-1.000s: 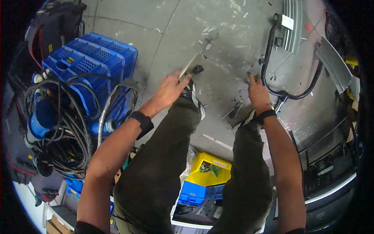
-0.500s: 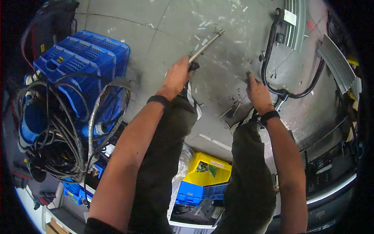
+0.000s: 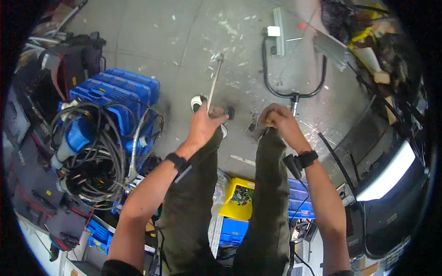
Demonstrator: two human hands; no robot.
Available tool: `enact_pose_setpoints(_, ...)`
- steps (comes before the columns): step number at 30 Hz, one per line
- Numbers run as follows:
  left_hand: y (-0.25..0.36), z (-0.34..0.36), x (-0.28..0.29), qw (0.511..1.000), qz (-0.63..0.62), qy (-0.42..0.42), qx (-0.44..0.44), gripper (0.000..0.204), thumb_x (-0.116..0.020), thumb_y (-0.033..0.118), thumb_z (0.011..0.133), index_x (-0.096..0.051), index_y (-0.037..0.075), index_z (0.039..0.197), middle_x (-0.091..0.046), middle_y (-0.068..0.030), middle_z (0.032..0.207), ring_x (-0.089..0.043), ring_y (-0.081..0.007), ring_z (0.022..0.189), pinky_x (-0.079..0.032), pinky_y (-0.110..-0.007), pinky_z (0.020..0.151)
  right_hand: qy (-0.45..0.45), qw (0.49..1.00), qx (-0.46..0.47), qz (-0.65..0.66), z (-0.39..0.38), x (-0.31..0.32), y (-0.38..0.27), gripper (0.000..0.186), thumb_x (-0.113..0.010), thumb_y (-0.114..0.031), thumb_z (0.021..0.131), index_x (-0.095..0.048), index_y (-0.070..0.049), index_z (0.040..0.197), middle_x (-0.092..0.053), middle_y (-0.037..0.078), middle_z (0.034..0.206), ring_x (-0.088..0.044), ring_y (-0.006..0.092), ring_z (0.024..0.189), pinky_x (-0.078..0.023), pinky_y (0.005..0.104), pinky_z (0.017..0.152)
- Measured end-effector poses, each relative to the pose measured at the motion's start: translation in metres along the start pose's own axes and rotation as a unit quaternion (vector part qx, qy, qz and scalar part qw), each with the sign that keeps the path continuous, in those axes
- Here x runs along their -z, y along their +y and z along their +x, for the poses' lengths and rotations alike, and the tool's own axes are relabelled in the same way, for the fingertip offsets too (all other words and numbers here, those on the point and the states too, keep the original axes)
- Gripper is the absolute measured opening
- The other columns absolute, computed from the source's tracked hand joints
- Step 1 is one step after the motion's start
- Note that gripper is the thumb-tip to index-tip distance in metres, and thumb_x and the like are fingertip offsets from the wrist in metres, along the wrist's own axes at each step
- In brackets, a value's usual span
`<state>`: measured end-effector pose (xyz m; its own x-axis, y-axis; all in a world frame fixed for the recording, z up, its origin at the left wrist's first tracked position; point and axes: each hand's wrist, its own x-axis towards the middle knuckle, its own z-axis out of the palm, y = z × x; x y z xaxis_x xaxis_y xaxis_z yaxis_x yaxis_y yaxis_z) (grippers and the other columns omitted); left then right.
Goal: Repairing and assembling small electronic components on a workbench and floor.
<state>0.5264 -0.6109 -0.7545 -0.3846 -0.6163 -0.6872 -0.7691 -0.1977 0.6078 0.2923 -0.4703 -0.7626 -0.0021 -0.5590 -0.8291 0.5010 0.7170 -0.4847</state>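
Note:
My left hand is closed around the lower end of a long, thin metal rod, which points away over the floor. A small black piece shows at the thumb side of that hand; I cannot tell whether it is part of the rod. My right hand is above my right knee with its fingers curled in. The fingertips are pressed together, and anything between them is hidden. Small dark screws or similar bits lie on the floor between the two hands.
A blue plastic crate and coiled black cables are at the left. A black U-shaped tube frame lies ahead on the right. White scraps litter the grey floor. Between my legs is a yellow bin with small parts.
My right hand has come up from near the floor toward my knee, its fingers curled in. The rod now points more straight ahead. The whole view has shifted.

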Motion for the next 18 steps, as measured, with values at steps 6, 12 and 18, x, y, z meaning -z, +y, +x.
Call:
enact_pose_setpoints(6, 0.124, -0.126, 0.029, 0.991, -0.113, -0.058, 0.033, 0.024, -0.078, 0.002, 0.083, -0.059, -0.003, 0.097, -0.070, -0.0068, 0.088, -0.067, -0.0127, 0.084, -0.055, -0.029, 0.077, 0.016, 0.965, 0.126, -0.228, -0.148, -0.030, -0.061, 0.027, -0.069, -0.025, 0.089, -0.067, -0.001, 0.103, -0.071, 0.014, 0.092, -0.066, 0.0196, 0.083, -0.053, 0.0337, 0.076)
enact_pose_setpoints(12, 0.204, -0.232, 0.025, 0.996, -0.022, -0.085, -0.005, 0.035, -0.082, 0.006, 0.080, -0.061, -0.003, 0.106, -0.071, -0.0065, 0.092, -0.065, -0.0102, 0.086, -0.054, -0.028, 0.080, 0.036, 0.981, 0.146, -0.119, -0.267, -0.056, -0.073, 0.032, -0.077, -0.028, 0.087, -0.067, -0.003, 0.105, -0.068, 0.010, 0.089, -0.063, 0.0160, 0.080, -0.053, 0.0322, 0.076)
enact_pose_setpoints(18, 0.218, -0.282, 0.001, 0.987, 0.071, -0.134, -0.047, 0.037, -0.084, 0.013, 0.079, -0.062, -0.001, 0.105, -0.069, -0.0041, 0.090, -0.064, -0.0116, 0.084, -0.053, -0.030, 0.080, 0.123, 0.987, 0.099, -0.015, -0.326, -0.067, -0.034, 0.022, -0.075, -0.016, 0.088, -0.070, 0.000, 0.102, -0.068, 0.005, 0.086, -0.059, 0.0111, 0.075, -0.048, 0.0282, 0.068)
